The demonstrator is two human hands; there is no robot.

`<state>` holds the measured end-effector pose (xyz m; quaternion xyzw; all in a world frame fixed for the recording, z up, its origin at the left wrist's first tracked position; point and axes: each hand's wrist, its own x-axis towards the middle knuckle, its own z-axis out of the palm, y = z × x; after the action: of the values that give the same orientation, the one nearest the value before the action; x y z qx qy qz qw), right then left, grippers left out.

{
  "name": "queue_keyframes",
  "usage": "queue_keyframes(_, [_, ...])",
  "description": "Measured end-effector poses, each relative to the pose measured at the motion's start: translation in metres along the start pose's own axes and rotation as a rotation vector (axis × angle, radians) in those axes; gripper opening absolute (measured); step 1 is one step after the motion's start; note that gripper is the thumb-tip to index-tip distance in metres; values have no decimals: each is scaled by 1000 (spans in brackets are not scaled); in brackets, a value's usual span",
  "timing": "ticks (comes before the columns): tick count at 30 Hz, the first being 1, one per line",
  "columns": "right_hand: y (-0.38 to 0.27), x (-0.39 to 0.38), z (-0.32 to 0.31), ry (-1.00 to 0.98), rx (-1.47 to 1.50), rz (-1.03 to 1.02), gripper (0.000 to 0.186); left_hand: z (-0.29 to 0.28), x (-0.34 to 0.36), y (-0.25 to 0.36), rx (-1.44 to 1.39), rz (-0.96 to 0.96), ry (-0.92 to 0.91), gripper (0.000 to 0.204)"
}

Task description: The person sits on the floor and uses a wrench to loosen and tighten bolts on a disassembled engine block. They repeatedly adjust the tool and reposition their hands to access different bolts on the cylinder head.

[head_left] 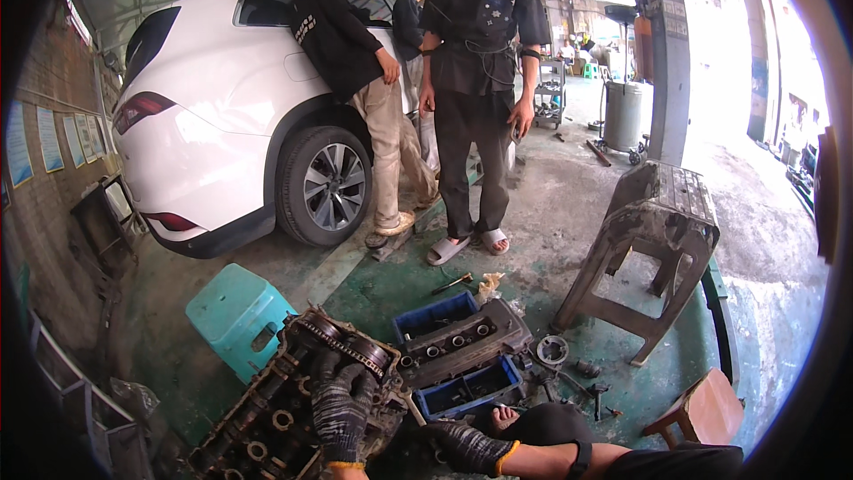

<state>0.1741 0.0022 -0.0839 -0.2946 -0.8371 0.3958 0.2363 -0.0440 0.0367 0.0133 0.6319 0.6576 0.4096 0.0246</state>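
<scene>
Reaching over the engine [267, 431], the gloved left hand [342, 402] lays its fingers by the chain [313, 332], likely to steady itself; whether they pinch anything, one can't tell! The gloved right hand [471, 446] sits low, just right of the engine, near a slim metal bar [414, 409], its grip unclear. Also right of the engine, blue trays [471, 406] flank a dark cover [466, 342], perhaps keeping parts together. Stained green-grey floor [542, 293] all round; beyond the engine, a teal stool [235, 307], a white car [204, 133], people [484, 71] standing
</scene>
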Motion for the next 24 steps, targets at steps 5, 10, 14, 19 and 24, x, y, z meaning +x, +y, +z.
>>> queue_keyframes(5, [9, 1, 4, 5, -64, -5, 67, 7, 0, 2, -20, -68, 20, 24])
queue_keyframes(10, [-2, 5, 2, 67, 71, -102, 68, 4, 2, 9, 163, 129, 135, 27])
queue_keyframes(14, [2, 3, 10, 23, 127, -83, 71, 6, -7, -6, 144, 162, 110, 24])
queue_keyframes(19, [-1, -2, 14, 146, 161, -78, 64, 17, -5, 2, 83, 192, 123, 15])
queue_keyframes(24, [-9, 6, 10, 201, 171, -185, 55, 38, -19, -22, -54, -34, 132, 20])
